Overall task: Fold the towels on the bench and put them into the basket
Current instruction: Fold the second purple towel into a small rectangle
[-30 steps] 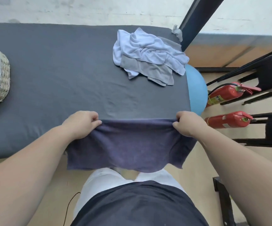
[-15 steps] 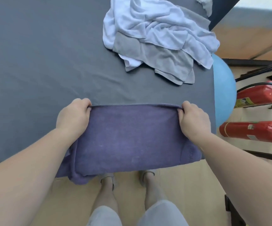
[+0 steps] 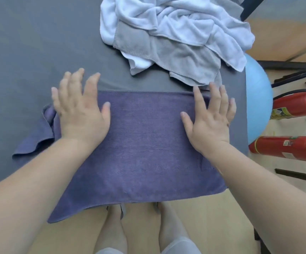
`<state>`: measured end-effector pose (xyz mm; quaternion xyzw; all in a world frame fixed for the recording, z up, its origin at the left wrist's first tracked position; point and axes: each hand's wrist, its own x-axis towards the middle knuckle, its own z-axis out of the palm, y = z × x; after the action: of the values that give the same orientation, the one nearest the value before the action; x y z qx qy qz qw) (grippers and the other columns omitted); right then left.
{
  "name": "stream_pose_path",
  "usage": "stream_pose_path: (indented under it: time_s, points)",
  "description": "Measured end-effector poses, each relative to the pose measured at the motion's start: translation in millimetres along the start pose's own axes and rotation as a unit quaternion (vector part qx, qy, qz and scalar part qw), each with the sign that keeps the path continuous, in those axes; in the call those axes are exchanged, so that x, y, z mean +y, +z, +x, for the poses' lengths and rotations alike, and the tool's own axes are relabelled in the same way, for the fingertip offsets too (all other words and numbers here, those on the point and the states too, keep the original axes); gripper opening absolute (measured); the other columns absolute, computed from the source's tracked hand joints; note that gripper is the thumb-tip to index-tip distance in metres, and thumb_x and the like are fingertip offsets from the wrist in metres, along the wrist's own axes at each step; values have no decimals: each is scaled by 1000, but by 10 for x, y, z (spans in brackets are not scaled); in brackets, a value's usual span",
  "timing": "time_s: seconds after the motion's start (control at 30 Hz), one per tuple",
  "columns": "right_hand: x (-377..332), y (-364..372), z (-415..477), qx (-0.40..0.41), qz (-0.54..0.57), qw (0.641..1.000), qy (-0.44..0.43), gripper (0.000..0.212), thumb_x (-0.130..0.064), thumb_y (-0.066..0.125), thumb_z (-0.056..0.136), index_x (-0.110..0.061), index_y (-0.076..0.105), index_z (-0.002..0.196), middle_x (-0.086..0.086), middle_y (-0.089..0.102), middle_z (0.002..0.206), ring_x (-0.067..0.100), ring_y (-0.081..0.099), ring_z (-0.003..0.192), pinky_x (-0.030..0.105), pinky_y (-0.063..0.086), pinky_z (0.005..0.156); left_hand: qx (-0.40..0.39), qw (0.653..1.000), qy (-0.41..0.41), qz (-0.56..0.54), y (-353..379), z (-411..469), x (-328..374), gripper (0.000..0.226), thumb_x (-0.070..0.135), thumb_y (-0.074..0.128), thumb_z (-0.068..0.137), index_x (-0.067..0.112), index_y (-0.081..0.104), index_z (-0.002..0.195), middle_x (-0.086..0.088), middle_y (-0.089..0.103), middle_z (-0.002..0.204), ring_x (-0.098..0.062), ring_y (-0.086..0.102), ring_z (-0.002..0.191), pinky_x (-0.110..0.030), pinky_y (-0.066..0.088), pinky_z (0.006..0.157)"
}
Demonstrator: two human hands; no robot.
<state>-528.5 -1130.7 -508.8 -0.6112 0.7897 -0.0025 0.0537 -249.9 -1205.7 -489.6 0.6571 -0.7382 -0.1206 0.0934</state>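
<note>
A purple towel (image 3: pixel 148 143) is seen spread flat at the centre of the head view. It lies on the near edge of a grey bench (image 3: pixel 29 52), and its lower edge is hung over that edge toward 6 o'clock. One corner is left bunched and wrinkled at 9 o'clock.

The left hand (image 3: pixel 78 110) is laid palm down on the towel's left end, fingers straight and spread, fingertips reaching past the far hem onto the bench. Nothing is gripped. The right hand (image 3: pixel 210 121) is laid flat on the right end in the same way, fingers straight, tips at the far hem. Nothing is held.

At 12 to 1 o'clock a crumpled white towel (image 3: pixel 185 21) is piled on a grey towel (image 3: pixel 166 54). The grey one's near corner is just beside the right fingertips.

At 3 o'clock a blue ball (image 3: pixel 256 99) is seen past the bench end. Two red fire extinguishers are laid on their sides to its right, the upper extinguisher (image 3: pixel 299 105) at 3 o'clock and the lower extinguisher (image 3: pixel 286 149) at 4 o'clock. A yellow label is seen on the upper and a pale one on the lower; the writing is too blurred to be read.

Bare legs (image 3: pixel 111 231) and a tan floor (image 3: pixel 141 226) are seen at 6 o'clock.
</note>
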Motion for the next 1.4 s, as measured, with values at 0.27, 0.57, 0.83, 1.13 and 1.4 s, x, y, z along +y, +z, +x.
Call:
stream_pose_path:
  time_s: [0.27,0.57,0.83,1.13,1.4]
  points:
    - [-2,309,-360,-134,-5,991,23,90,-81,18,90,-30,-7,160,18,-18,166,43,-18,151,60,-4,122,-190,971,8,143,504,-605,115,95,88,11,79,38,-12,156,-4,-27,163,-35,-22,150,-73,-1,113]
    - [252,219,150,-122,-7,992,41,96,-91,18,80,-37,6,159,22,-2,166,40,-16,152,65,-5,120,-201,966,44,156,434,-114,-90,100,96,14,72,46,-13,153,4,-28,163,-30,-23,150,-73,-2,113]
    - [-307,6,-112,-89,79,984,134,83,-69,36,94,-35,-2,160,18,-12,167,38,-14,153,66,-6,118,-106,987,52,112,-22,-453,-539,83,60,54,89,28,21,158,-9,4,167,-31,0,153,-66,0,117]
    - [-1917,273,-626,-108,80,978,-157,72,-65,34,97,-38,13,160,8,-5,169,38,-13,154,67,-5,119,-13,988,-150,-20,-243,-813,-1411,62,34,73,86,13,50,140,-12,55,133,-40,45,122,-49,35,104]
    - [-2016,491,-555,-141,17,974,-177,71,-69,29,97,-41,11,159,2,-3,170,36,-11,154,65,-2,120,27,983,-144,-108,-412,-470,-1715,18,24,57,96,12,60,82,2,55,75,-24,48,76,-30,32,68]
